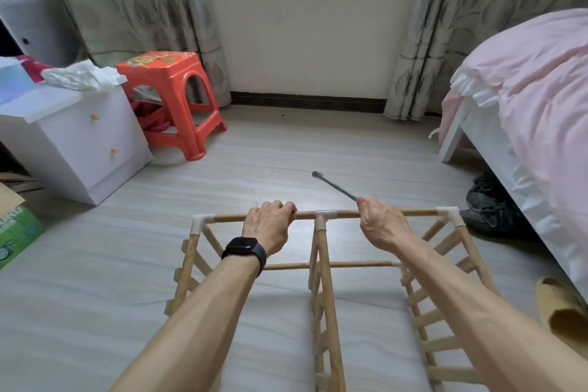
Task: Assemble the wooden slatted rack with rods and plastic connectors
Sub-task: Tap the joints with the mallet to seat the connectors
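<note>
**Hands at the top rod (413,212) of the wooden rack (323,283)**

Left hand (270,223), with a black watch (244,251) on its wrist, curls its fingers over the top rod, between the left corner connector (201,223) and the middle connector (324,216); right hand (380,223) is closed round a thin dark stick (334,186), which slants up and to the left, its rounded tip over the floor (270,162); this hand sits at the top rod just right of the middle connector, but whether it touches the rod cannot be told.

The rack stands on the floor directly in front of the person; three slatted wooden panels slope down from the top rod towards the camera, joined by white plastic connectors, the third being the right corner connector (448,215); a lower rod (359,264) crosses behind the forearms.

Farther out, an orange stool (171,99) and a white drawer cabinet (79,143) stand to the left; a bed (525,105) with a pink cover lies to the right, with dark shoes (490,207) at its edge.
</note>
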Demonstrator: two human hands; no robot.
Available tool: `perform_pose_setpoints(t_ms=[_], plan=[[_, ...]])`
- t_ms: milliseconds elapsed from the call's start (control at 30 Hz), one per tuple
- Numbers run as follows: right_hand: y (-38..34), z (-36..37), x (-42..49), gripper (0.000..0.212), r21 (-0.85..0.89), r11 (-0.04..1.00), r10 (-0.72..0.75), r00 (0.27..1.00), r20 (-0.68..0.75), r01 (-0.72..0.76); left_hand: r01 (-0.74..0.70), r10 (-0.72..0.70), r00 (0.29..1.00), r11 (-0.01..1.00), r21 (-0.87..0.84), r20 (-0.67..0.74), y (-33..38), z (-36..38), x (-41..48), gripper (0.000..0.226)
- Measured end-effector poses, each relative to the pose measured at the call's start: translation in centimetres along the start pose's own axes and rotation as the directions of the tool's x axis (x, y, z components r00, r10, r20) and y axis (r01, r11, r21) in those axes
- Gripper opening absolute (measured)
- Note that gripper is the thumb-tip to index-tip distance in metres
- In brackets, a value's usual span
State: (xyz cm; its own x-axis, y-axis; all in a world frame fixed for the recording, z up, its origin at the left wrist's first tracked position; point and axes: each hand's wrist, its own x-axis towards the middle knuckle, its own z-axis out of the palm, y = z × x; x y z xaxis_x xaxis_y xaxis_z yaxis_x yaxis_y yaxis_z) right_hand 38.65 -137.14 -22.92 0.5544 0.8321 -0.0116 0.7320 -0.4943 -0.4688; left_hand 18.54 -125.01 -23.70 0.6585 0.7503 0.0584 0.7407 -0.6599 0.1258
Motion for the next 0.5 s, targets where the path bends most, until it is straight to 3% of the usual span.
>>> perform_pose_setpoints(t_ms=[267, 500], plan=[[2.5, 3.4, 0.9, 0.048, 0.166, 0.986, 0.004, 0.999, -0.032, 0.001, 0.051, -0.050, 0.997, 0.999, -0.016, 0.056, 0.2, 3.4, 2.0, 0.027], [2.9, 2.5, -3.9, 0.050, 0.352, 0.936, 0.037, 0.986, -0.164, 0.023, 0.095, -0.090, 0.995, 0.965, -0.244, 0.031, 2.8, 3.8, -3.4, 0.054]])
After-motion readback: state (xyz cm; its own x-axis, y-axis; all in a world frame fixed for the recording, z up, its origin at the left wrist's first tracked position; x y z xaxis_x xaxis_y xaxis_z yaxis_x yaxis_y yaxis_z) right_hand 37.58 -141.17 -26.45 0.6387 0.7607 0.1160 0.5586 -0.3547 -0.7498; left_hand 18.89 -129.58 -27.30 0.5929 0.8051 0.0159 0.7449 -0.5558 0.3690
